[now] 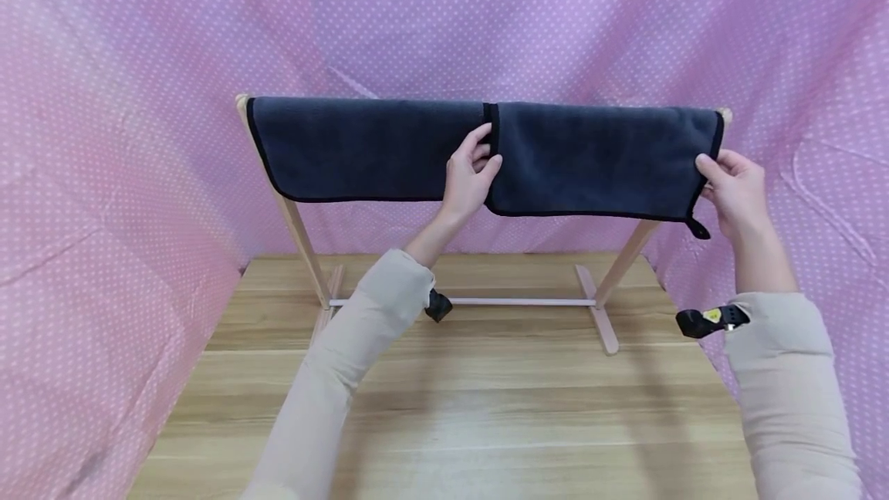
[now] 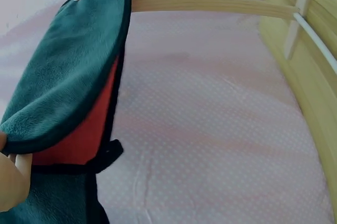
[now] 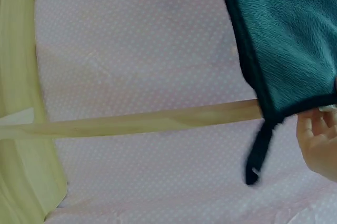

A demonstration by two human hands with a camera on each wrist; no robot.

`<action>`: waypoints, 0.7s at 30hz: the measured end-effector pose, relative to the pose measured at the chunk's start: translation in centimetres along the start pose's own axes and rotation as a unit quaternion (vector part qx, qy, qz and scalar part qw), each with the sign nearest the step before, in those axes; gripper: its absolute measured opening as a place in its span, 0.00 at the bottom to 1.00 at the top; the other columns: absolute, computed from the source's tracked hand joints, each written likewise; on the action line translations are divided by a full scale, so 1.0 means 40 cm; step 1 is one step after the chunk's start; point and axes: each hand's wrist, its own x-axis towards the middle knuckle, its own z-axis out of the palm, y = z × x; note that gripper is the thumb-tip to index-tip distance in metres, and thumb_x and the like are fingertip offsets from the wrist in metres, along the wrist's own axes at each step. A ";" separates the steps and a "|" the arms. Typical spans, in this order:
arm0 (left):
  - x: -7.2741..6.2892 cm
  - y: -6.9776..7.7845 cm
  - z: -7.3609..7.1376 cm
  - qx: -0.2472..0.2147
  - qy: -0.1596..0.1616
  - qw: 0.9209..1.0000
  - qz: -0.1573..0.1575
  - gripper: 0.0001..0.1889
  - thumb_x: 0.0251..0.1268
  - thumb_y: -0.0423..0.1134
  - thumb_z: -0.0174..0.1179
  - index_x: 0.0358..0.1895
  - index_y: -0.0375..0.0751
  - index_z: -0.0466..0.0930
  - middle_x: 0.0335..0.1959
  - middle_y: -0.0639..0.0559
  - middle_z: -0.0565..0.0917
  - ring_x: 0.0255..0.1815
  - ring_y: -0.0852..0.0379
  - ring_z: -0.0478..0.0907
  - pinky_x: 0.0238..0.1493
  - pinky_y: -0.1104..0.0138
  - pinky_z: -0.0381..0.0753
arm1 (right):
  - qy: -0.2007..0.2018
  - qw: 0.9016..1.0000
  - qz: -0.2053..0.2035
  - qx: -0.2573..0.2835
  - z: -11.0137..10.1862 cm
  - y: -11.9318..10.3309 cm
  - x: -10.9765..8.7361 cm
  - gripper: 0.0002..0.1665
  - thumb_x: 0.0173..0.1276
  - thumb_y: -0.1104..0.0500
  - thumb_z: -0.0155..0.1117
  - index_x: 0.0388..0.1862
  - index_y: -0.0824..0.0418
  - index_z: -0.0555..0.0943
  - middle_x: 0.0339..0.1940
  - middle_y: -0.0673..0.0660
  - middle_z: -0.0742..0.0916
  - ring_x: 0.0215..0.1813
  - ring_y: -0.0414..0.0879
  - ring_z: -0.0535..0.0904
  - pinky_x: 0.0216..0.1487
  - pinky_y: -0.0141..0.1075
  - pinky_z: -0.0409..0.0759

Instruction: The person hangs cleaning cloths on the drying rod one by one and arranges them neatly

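Two dark grey towels with black edging hang side by side over the top of a wooden rack (image 1: 305,249). My left hand (image 1: 468,176) pinches the left edge of the right towel (image 1: 604,160), beside the left towel (image 1: 368,149). On the far side, my right hand (image 1: 739,187) pinches the same towel's right edge, thumb in front. A black loop (image 1: 698,228) dangles from its lower right corner. In the left wrist view, the front flap lifts away from a red underside (image 2: 79,140). The rack's top bar is hidden under the cloth.
The rack stands on a wood-grain table (image 1: 486,407), with a white lower rod (image 1: 521,302) joining its feet. Pink dotted cloth (image 1: 139,176) surrounds the table at the back and sides. Each wrist carries a small black camera (image 1: 694,322).
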 end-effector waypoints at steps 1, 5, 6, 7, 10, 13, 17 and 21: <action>0.001 0.007 0.002 0.002 0.005 1.000 0.005 0.23 0.59 0.20 0.50 0.60 0.24 0.64 0.44 0.28 0.79 0.44 0.40 0.78 0.47 0.66 0.78 | 0.011 1.000 -0.005 0.001 0.002 -0.003 0.003 0.04 0.59 0.69 0.62 0.26 0.63 0.81 0.21 0.52 0.85 0.23 0.39 0.81 0.24 0.26 0.79; 0.013 0.011 0.012 0.009 0.029 0.999 0.021 0.23 0.59 0.20 0.50 0.59 0.24 0.65 0.43 0.29 0.79 0.43 0.41 0.79 0.46 0.69 0.78 | 0.043 0.999 -0.010 0.005 0.011 -0.009 0.014 0.03 0.57 0.68 0.64 0.25 0.62 0.81 0.20 0.51 0.85 0.21 0.38 0.80 0.22 0.26 0.78; 0.013 0.007 0.013 0.012 0.032 0.999 0.022 0.23 0.58 0.20 0.50 0.59 0.25 0.65 0.43 0.29 0.80 0.43 0.42 0.79 0.45 0.69 0.78 | 0.045 0.999 -0.008 0.007 0.011 -0.008 0.015 0.03 0.57 0.68 0.64 0.25 0.62 0.81 0.20 0.51 0.85 0.21 0.38 0.80 0.22 0.26 0.78; 0.015 -0.005 0.014 0.011 0.031 0.999 0.023 0.23 0.59 0.20 0.50 0.60 0.25 0.65 0.43 0.29 0.80 0.43 0.42 0.79 0.45 0.68 0.78 | 0.044 0.999 -0.006 0.011 0.009 -0.005 0.015 0.03 0.57 0.68 0.64 0.25 0.62 0.81 0.20 0.51 0.85 0.21 0.39 0.80 0.22 0.26 0.78; 0.012 -0.059 0.016 0.014 0.024 0.999 0.035 0.26 0.60 0.22 0.51 0.64 0.31 0.62 0.47 0.32 0.79 0.45 0.45 0.80 0.46 0.68 0.79 | 0.036 0.999 -0.003 0.019 -0.004 0.013 0.007 0.03 0.58 0.68 0.63 0.26 0.63 0.81 0.19 0.52 0.85 0.21 0.39 0.80 0.22 0.27 0.78; -0.009 -0.121 0.015 0.030 0.015 0.998 0.061 0.29 0.60 0.23 0.51 0.67 0.37 0.59 0.49 0.35 0.79 0.45 0.47 0.80 0.44 0.68 0.79 | 0.025 1.000 -0.001 0.004 -0.022 0.042 -0.010 0.05 0.59 0.69 0.62 0.26 0.61 0.80 0.19 0.51 0.85 0.21 0.39 0.81 0.23 0.26 0.78; -0.060 -0.182 0.010 0.084 0.007 0.990 0.110 0.28 0.58 0.22 0.52 0.64 0.36 0.64 0.44 0.35 0.81 0.41 0.47 0.81 0.40 0.68 0.81 | 0.018 0.998 0.003 -0.061 -0.051 0.088 -0.046 0.10 0.62 0.69 0.58 0.26 0.56 0.80 0.20 0.46 0.85 0.22 0.34 0.80 0.25 0.22 0.77; -0.113 -0.233 0.004 0.112 -0.031 0.986 0.119 0.25 0.57 0.20 0.52 0.61 0.31 0.67 0.40 0.34 0.81 0.40 0.45 0.81 0.42 0.69 0.80 | -0.003 0.997 0.003 -0.081 -0.083 0.139 -0.096 0.11 0.64 0.68 0.56 0.28 0.55 0.82 0.22 0.46 0.86 0.25 0.33 0.81 0.29 0.20 0.77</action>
